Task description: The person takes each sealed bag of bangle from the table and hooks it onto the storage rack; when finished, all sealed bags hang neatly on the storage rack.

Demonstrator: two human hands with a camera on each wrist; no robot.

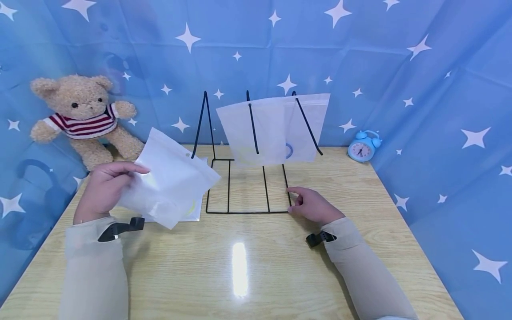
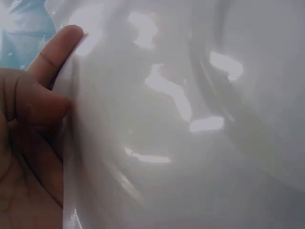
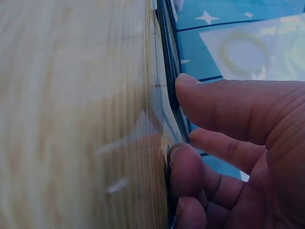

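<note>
My left hand (image 1: 106, 189) pinches the edge of a translucent white plastic zip bag (image 1: 172, 175), which tilts above the table. Glare covers much of this bag (image 2: 157, 119) in the left wrist view. Beneath it lies another white bag or sheet (image 1: 194, 215), partly hidden. A black wire rack (image 1: 248, 213) stands at the middle, with translucent bags (image 1: 268, 129) upright between its prongs; a blue ring (image 1: 289, 151) shows through on the right. At the rack's right base wire, my right hand (image 1: 314, 205) grips with thumb and fingers, as the rack's wire (image 3: 169, 62) shows close up.
A teddy bear (image 1: 86, 115) in a striped shirt sits at the back left. At the back right stands a small blue alarm clock (image 1: 363, 146). A blue star-patterned cloth (image 1: 240, 26) hangs behind and beside the wooden table (image 1: 280, 266).
</note>
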